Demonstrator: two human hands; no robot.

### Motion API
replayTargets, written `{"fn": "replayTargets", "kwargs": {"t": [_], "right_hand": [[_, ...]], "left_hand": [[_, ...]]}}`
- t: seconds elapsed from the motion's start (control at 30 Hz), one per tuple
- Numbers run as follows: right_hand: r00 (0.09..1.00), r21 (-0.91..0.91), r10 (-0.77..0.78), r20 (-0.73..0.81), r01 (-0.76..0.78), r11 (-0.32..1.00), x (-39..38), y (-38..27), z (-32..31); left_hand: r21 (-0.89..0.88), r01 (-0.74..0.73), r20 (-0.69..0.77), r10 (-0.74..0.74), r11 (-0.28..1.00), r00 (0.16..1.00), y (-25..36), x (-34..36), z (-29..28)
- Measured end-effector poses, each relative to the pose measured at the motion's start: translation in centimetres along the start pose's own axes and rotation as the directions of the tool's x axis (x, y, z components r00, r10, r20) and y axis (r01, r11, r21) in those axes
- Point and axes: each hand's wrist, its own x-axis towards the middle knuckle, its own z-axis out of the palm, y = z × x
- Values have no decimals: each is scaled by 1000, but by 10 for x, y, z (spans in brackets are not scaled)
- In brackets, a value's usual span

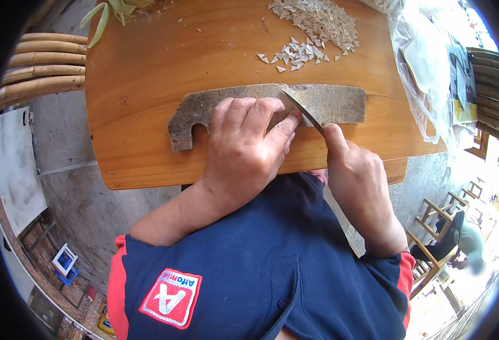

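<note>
A worn grey wooden board with a hooked left end lies across the table in front of me. My left hand presses down on its middle, fingers bent together and thumb stretched toward the blade. Something small and pale shows between that thumb and forefinger; most of it is covered, so its kind is unclear. My right hand grips a knife, its handle hidden in the fist. The narrow dark blade slants up and left over the board, its edge close to my left thumb.
Beyond the board lie a small group of pale triangular chips and a larger heap of chips on the wooden table. Clear plastic bags hang over the right edge. Pale green strips lie far left. Another person bends among wooden chairs.
</note>
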Motion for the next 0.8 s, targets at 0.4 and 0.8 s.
{"fn": "replayTargets", "kwargs": {"t": [0.4, 0.8], "right_hand": [[993, 242, 114, -31, -104, 965, -21, 2, -1], [998, 90, -62, 24, 60, 994, 2, 36, -18]], "left_hand": [[5, 5, -33, -5, 1000, 999, 0, -5, 2], [-151, 46, -79, -58, 987, 995, -6, -9, 1]]}}
